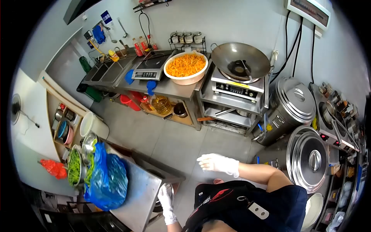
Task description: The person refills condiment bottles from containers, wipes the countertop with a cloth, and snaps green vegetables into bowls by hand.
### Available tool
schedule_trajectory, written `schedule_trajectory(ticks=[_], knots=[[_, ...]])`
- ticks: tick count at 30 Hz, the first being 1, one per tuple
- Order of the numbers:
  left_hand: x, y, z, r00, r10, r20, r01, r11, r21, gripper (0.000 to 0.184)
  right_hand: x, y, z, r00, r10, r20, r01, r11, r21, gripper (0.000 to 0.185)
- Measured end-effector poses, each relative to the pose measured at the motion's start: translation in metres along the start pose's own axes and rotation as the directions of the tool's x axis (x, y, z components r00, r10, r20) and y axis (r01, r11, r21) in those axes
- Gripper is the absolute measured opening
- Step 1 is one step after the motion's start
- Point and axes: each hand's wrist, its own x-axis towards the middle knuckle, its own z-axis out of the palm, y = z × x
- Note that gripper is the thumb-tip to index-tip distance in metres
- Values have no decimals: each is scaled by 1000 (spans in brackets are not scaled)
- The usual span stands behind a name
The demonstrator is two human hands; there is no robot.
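Note:
My right hand (218,164), in a white glove, is held out over the floor in front of my body, its fingers stretched and nothing in them. My left hand (166,197), also gloved in white, is low beside the corner of the steel table (141,181); whether it touches the edge or holds anything I cannot make out. On that table, left of my left hand, lies a large blue plastic bag (110,178). Metal bowls of green vegetables (74,168) stand beyond the bag.
Along the far wall are a sink (102,72), a tub of orange shreds (185,79) and a wok (241,60) on a burner. Large lidded steel pots (309,158) stand at my right. A white bucket (94,125) is past the table.

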Motion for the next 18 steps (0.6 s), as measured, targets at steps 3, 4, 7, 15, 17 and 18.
schedule_trajectory(ticks=[3,4,7,15,17,18], knots=[[47,19,-12,996,-24,-83,22,999,-23,33,70,-21,27,1000,-30,-8,28,988,-151,33],[68,17,-13,991,-52,-124,38,992,-120,32,88,-35,40,1000,18,0,-17,992,-124,33],[125,28,-7,993,-39,-112,21,987,-158,34,148,-53,50,985,146,-90,-156,982,-106,33],[255,157,49,1000,20,4,-20,988,150,34,266,-139,45,972,200,125,-179,971,-161,31],[277,180,40,990,139,-8,-136,982,134,32,292,-168,74,987,146,63,-85,820,-567,31],[285,195,36,985,170,-42,-164,980,114,31,311,-178,77,929,192,-315,-255,952,-171,31]])
